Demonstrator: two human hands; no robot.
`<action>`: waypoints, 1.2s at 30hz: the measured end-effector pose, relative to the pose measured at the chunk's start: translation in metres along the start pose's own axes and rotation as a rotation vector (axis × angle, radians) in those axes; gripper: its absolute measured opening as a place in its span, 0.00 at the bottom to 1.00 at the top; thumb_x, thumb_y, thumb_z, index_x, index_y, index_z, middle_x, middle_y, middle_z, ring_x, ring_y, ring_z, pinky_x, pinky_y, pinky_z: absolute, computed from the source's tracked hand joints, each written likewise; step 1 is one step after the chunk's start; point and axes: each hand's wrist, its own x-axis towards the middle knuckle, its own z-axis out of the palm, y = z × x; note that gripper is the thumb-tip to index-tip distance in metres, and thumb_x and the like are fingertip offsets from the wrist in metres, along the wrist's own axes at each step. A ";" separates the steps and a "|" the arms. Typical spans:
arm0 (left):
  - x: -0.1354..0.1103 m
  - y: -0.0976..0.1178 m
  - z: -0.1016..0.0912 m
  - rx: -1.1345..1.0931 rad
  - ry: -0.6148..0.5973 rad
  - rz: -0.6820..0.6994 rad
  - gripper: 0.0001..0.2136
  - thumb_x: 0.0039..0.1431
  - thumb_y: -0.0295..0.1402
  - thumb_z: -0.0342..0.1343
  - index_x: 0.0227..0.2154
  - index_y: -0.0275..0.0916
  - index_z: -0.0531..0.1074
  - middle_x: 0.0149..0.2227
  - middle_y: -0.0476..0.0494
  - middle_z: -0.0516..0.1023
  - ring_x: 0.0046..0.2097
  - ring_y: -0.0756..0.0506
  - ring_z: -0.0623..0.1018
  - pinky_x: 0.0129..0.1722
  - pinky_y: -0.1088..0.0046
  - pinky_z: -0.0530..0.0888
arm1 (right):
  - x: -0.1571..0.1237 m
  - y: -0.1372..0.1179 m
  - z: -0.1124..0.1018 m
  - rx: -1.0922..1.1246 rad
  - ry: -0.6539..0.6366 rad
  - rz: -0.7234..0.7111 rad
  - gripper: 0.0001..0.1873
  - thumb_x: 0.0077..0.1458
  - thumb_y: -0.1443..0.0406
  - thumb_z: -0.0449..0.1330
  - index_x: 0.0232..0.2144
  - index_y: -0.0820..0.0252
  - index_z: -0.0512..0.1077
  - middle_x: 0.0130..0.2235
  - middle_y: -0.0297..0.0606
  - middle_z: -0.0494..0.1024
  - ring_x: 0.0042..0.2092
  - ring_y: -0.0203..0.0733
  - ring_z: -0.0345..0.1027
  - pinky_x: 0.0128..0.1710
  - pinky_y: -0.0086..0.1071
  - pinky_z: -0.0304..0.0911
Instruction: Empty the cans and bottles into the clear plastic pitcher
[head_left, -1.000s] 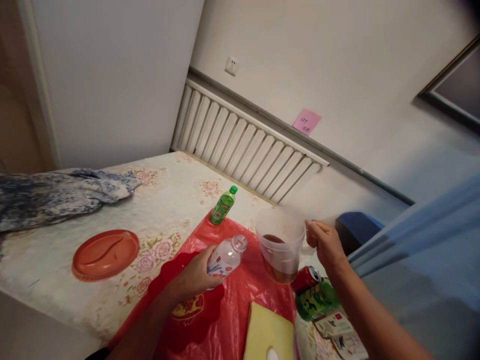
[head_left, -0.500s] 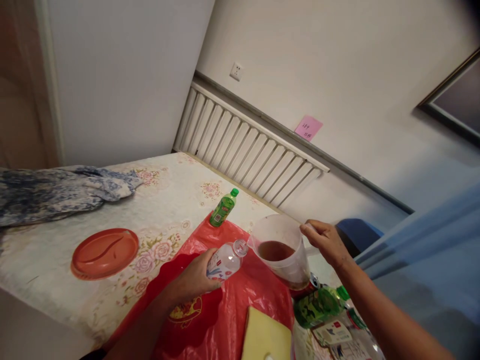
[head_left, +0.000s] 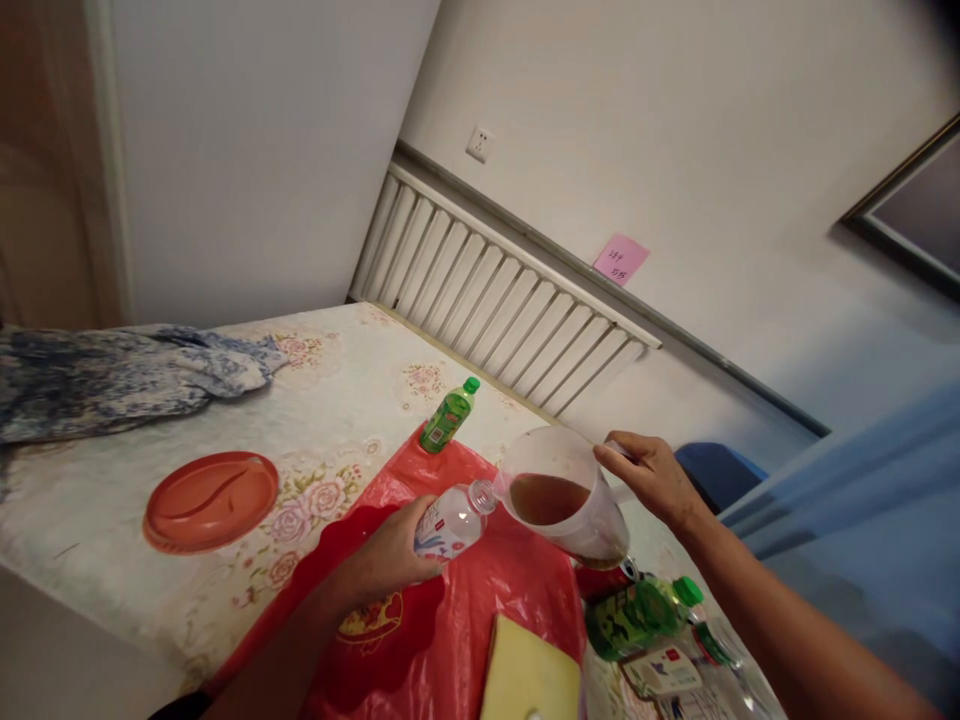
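Observation:
My left hand (head_left: 401,550) is wrapped round a clear plastic bottle (head_left: 454,522) with a printed label and no cap on its mouth. In my right hand (head_left: 652,475) is the handle of a translucent measuring jug (head_left: 596,525), tilted to the left. Brown liquid (head_left: 547,498) lies in the jug, gathered toward its spout. The spout touches or nearly touches the bottle's mouth; I cannot tell which. No brown liquid shows inside the bottle. Beneath both hands spreads a red plastic bag (head_left: 465,600) with a red scalloped piece (head_left: 360,640) on it.
A green-capped bottle (head_left: 448,418) stands behind the bag. Toward the lower right are a yellow notebook-like item (head_left: 531,672), a can (head_left: 604,578), a green bottle (head_left: 637,618) and a clear bottle (head_left: 727,660). An orange-red oval lid (head_left: 211,500) and patterned cloth (head_left: 135,378) lie left.
My right hand has tipped the jug further toward the bottle, and the brown liquid has shifted nearer the spout. My left hand and its bottle have hardly moved.

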 end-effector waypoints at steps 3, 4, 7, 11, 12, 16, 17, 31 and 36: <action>-0.001 0.003 -0.001 0.010 -0.005 -0.005 0.28 0.44 0.32 0.59 0.51 0.50 0.62 0.48 0.51 0.77 0.45 0.45 0.77 0.41 0.77 0.71 | 0.002 -0.002 0.000 -0.006 -0.017 -0.012 0.22 0.55 0.51 0.53 0.17 0.57 0.58 0.21 0.28 0.53 0.26 0.34 0.49 0.25 0.30 0.47; -0.001 0.004 -0.001 0.010 -0.005 -0.003 0.28 0.44 0.32 0.59 0.51 0.50 0.62 0.49 0.51 0.77 0.45 0.45 0.77 0.41 0.77 0.71 | 0.002 -0.003 0.000 -0.006 -0.021 -0.018 0.22 0.55 0.51 0.53 0.17 0.57 0.58 0.21 0.28 0.53 0.26 0.34 0.49 0.25 0.30 0.47; -0.002 0.006 -0.001 0.000 -0.002 0.010 0.27 0.44 0.31 0.59 0.51 0.49 0.63 0.49 0.50 0.77 0.46 0.44 0.77 0.41 0.77 0.71 | 0.003 -0.004 -0.001 -0.008 -0.022 -0.036 0.22 0.55 0.52 0.53 0.17 0.58 0.60 0.21 0.29 0.53 0.26 0.34 0.49 0.25 0.30 0.47; -0.002 0.006 -0.002 0.017 -0.015 0.001 0.28 0.45 0.31 0.59 0.51 0.49 0.62 0.49 0.50 0.77 0.45 0.44 0.77 0.41 0.77 0.71 | 0.004 -0.008 -0.002 -0.007 -0.028 -0.052 0.21 0.55 0.53 0.54 0.17 0.58 0.60 0.20 0.29 0.55 0.25 0.34 0.50 0.24 0.29 0.48; -0.002 0.006 -0.002 0.022 -0.016 -0.004 0.28 0.44 0.31 0.59 0.51 0.49 0.62 0.49 0.50 0.77 0.46 0.44 0.77 0.40 0.77 0.71 | 0.005 -0.008 -0.002 -0.012 -0.029 -0.057 0.21 0.55 0.53 0.54 0.17 0.58 0.60 0.20 0.29 0.55 0.25 0.34 0.50 0.24 0.29 0.48; -0.002 0.006 -0.003 0.016 -0.010 -0.002 0.28 0.44 0.33 0.60 0.51 0.49 0.63 0.49 0.49 0.77 0.46 0.43 0.77 0.42 0.76 0.71 | 0.006 -0.009 -0.003 -0.037 -0.039 -0.069 0.21 0.55 0.52 0.54 0.17 0.58 0.60 0.20 0.29 0.54 0.25 0.33 0.50 0.23 0.29 0.47; -0.002 0.006 -0.003 0.015 -0.008 -0.002 0.28 0.44 0.33 0.60 0.52 0.50 0.63 0.49 0.49 0.77 0.47 0.43 0.77 0.42 0.75 0.71 | 0.006 -0.009 -0.004 -0.042 -0.044 -0.069 0.22 0.56 0.52 0.54 0.17 0.58 0.60 0.20 0.29 0.54 0.24 0.33 0.49 0.24 0.29 0.47; -0.002 0.009 -0.004 0.053 0.005 -0.006 0.29 0.44 0.33 0.60 0.53 0.51 0.63 0.50 0.50 0.77 0.46 0.43 0.77 0.41 0.75 0.71 | 0.008 -0.014 -0.007 -0.068 -0.054 -0.073 0.22 0.55 0.52 0.54 0.17 0.58 0.58 0.20 0.28 0.53 0.25 0.33 0.49 0.23 0.29 0.47; -0.002 0.012 -0.004 0.068 0.007 -0.009 0.30 0.44 0.33 0.60 0.54 0.50 0.62 0.50 0.50 0.77 0.46 0.43 0.77 0.41 0.74 0.71 | 0.008 -0.014 -0.008 -0.066 -0.058 -0.071 0.21 0.55 0.53 0.54 0.17 0.57 0.58 0.20 0.28 0.52 0.25 0.33 0.48 0.23 0.29 0.46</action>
